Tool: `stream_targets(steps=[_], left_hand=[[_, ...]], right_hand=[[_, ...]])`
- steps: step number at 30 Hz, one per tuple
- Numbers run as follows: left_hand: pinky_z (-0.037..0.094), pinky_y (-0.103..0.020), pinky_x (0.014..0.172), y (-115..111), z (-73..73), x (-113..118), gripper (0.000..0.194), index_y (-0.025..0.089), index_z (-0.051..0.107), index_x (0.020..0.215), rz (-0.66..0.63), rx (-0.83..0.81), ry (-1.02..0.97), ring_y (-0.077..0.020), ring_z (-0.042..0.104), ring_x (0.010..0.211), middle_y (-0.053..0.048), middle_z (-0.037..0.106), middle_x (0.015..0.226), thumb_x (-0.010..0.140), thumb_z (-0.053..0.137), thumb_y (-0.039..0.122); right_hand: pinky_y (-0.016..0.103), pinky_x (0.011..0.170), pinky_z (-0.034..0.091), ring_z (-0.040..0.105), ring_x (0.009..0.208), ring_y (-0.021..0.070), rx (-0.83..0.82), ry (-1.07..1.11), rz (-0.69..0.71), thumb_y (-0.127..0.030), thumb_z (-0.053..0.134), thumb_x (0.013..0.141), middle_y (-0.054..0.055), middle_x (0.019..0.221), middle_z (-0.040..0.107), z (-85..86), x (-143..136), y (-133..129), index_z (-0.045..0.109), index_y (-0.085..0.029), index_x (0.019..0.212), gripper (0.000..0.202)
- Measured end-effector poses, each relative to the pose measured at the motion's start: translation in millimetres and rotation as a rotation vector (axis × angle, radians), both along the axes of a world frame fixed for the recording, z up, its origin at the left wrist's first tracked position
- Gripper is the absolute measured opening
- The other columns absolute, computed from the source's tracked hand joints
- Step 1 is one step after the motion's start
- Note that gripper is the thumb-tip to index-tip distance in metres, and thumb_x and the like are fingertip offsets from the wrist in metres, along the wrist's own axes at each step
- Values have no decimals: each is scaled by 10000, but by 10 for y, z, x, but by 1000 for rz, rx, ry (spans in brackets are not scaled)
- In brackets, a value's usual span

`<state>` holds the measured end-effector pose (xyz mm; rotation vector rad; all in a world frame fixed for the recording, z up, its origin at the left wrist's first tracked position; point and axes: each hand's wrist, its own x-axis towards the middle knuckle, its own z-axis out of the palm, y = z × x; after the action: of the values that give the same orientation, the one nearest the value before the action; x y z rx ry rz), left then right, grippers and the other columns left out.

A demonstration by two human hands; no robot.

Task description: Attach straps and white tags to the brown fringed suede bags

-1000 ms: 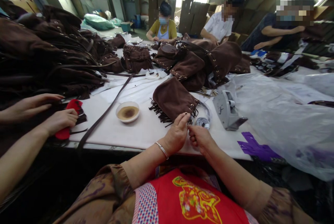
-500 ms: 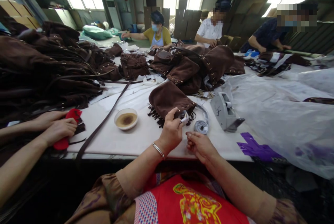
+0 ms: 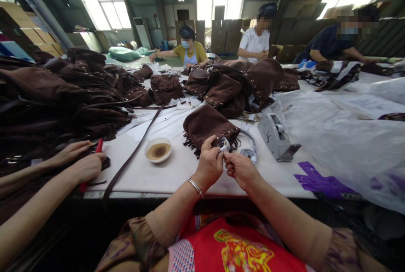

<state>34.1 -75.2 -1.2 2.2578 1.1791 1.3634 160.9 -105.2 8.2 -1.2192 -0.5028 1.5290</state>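
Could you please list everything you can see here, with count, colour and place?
brown suede fringed pouch: one, brown, table centre before the hands
small white tag: one, white, between both hands
shallow white dish: one, brownish contents, left of the pouch
grey tape dispenser: one, right of the pouch
long brown strap: one, across the table's left
brown bag piles: many, left and centre back
purple tape strips: few, right edge
co-workers: three opposite; another's hands at left
left hand: grip on the tag
right hand: at the tag

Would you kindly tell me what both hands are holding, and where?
Left hand and right hand pinch a small white piece at the brown fringed pouch opening.
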Motion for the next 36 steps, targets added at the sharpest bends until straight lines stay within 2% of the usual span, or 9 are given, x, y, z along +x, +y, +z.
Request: stream_targets(steps=[3,8,15,20,26,29,36], left_hand=[[438,-449,1095,3,-8,-6,142,152,654,820,-2,-14,-17,-274,498,1278,-171,522,1317,894,534,165],[433,-425,1099,16,-7,-15,150,145,679,831,-1,-55,-51,-263,513,1266,-171,542,1296,900,557,199],[451,-407,1076,31,43,-31,161,137,694,808,11,-119,-95,-258,551,1221,-168,556,1286,890,574,207],[453,-404,1068,30,61,-49,147,152,714,840,12,-188,-117,-244,564,1204,-149,574,1278,883,578,190],[442,-391,1068,33,120,-110,191,156,732,844,-60,-277,-117,-234,556,1219,-141,602,1264,890,548,181],[444,-382,1062,61,155,-157,211,158,738,822,-77,-343,-144,-235,562,1211,-135,612,1257,895,547,210],[490,-336,1008,134,155,-238,270,166,735,775,-193,-505,-260,-211,594,1145,-103,622,1252,909,529,276]], right_hand=[[172,408,306,400,482,53,40,2,-16,-368,865,487,-52,570,501,-22,-6,-14,583,-153,669,399],[189,418,322,421,480,61,83,-29,-29,-368,850,497,-32,569,538,-39,-14,-34,644,-131,702,375],[225,413,321,432,453,84,224,-362,-109,-419,762,646,-12,558,555,-121,-4,5,662,-135,707,308],[237,419,331,432,442,98,256,-453,-88,-432,710,699,-16,540,550,-175,-29,31,649,-148,704,290],[250,447,355,465,443,114,287,-661,-48,-463,661,745,-9,541,578,-118,-6,30,652,-161,710,303],[249,438,349,469,428,115,298,-617,-2,-503,678,746,-27,500,538,-111,27,55,627,-173,683,339],[231,436,326,409,456,77,393,-228,122,-471,774,695,-39,573,536,-146,36,187,683,-163,818,344]])
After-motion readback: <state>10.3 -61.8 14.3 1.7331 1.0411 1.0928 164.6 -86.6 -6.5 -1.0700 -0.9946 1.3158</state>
